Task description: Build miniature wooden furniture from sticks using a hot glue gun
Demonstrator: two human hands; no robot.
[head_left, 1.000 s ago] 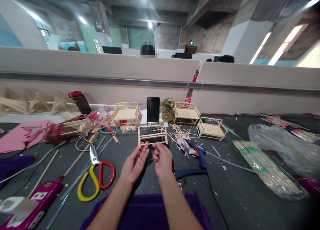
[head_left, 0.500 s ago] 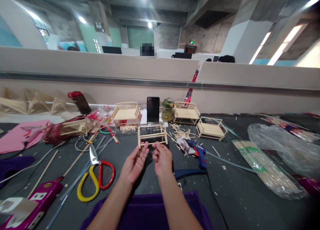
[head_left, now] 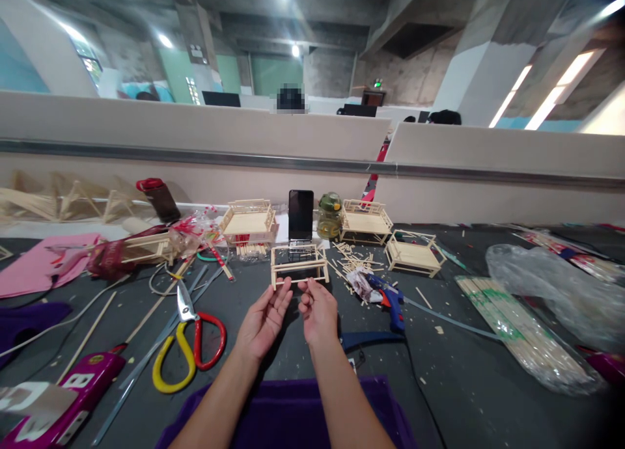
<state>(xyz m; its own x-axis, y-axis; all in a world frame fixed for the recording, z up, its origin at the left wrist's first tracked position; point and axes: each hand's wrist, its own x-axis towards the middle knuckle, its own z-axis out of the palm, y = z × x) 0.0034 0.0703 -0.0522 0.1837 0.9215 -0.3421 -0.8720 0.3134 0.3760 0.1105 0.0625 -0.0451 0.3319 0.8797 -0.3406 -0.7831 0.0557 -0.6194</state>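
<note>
A small open frame of thin wooden sticks [head_left: 299, 264] stands on the dark table in front of me. My left hand [head_left: 264, 319] is just below its left front corner, fingers stretched toward it and touching or almost touching the bottom rail. My right hand [head_left: 318, 312] sits beside it under the frame's right half, fingers curled in a pinch at the front rail; whether a stick is in the pinch is hidden. A black phone [head_left: 300, 214] stands upright behind the frame.
Three finished stick benches [head_left: 248, 221] [head_left: 366, 220] [head_left: 413, 254] stand behind. Loose stick pieces [head_left: 352, 259], a blue glue gun [head_left: 390, 300], red-and-yellow scissors [head_left: 189, 340], a jar [head_left: 329, 215], a wrapped bundle of sticks [head_left: 513, 328] and a purple cloth [head_left: 293, 413] lie around.
Both hands have stayed at the frame's front rail with only slight finger shifts. The view has nudged a little.
</note>
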